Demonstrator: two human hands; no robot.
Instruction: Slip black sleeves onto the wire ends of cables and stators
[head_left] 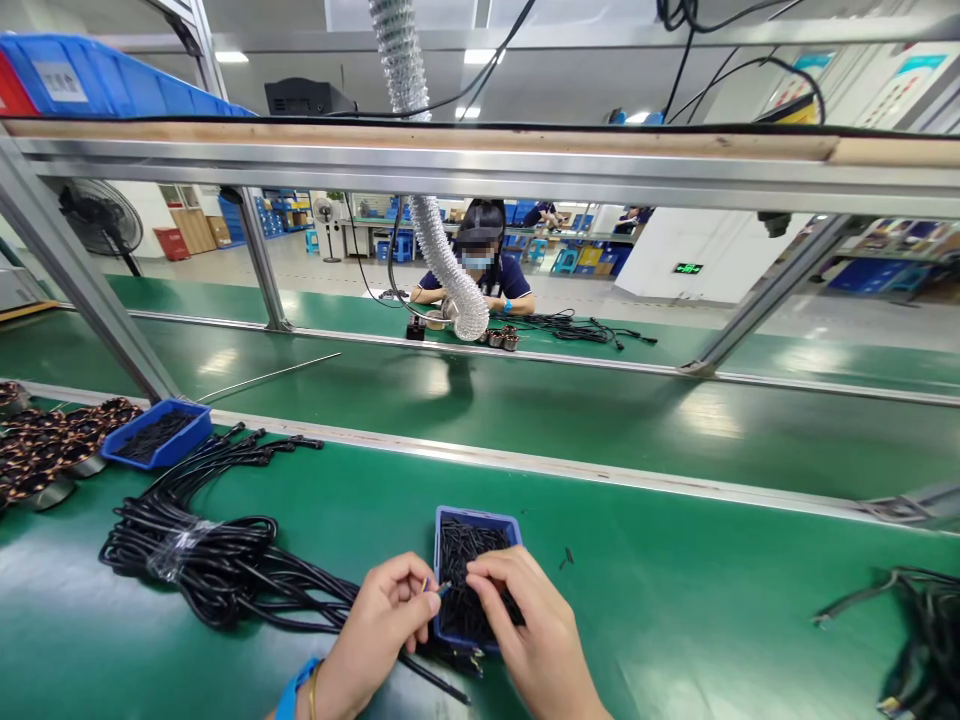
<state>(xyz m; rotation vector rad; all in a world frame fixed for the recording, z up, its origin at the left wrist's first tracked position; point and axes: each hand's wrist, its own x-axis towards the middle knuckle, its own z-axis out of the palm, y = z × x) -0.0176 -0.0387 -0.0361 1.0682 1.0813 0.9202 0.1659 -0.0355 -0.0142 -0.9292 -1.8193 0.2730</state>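
Note:
My left hand (384, 622) is pinched on the end of a black cable, where thin coloured wires (444, 589) stick out past the fingertips. Close by on the right, my right hand (534, 628) has thumb and forefinger pressed together; what lies between them, if anything, is too small to make out. Both hands are over a small blue bin (478, 516) full of short black tubes (469, 545). From the left hand's side, black cables (315, 595) run back to a large bundle (180, 545) bound with clear wrap. Cable ends also poke out below the bin.
A second blue bin (201, 428) of black pieces stands back left beside copper-wound stators (67, 440). More black cables (930, 630) lie at the right edge. A metal frame (480, 168) crosses above the green bench, with a clear duct hose (442, 250) hanging down. A person (517, 280) sits opposite.

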